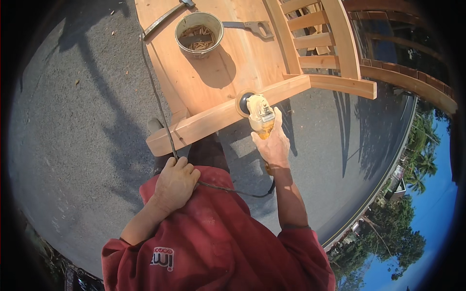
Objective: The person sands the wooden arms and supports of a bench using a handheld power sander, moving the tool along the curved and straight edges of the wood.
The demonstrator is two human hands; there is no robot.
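My right hand (273,145) grips the body of a dusty yellow angle grinder (260,112). The round disc (243,103) on a black backing pad is at the upper edge of a squared wooden post (204,123). This post lies across the near end of a wide wooden panel (251,65). In my left hand (177,182), near the post's left end, is the dark power cord (154,87). The cord runs up over the post on one side and loops across to the grinder on the other.
On the panel stand a bucket (199,51) of short wooden pegs, a handsaw (258,29) and a hammer (165,20). A slatted wooden frame (315,40) rises at the right. Asphalt ground (91,145) surrounds the work. A shoe (154,124) shows beside the panel.
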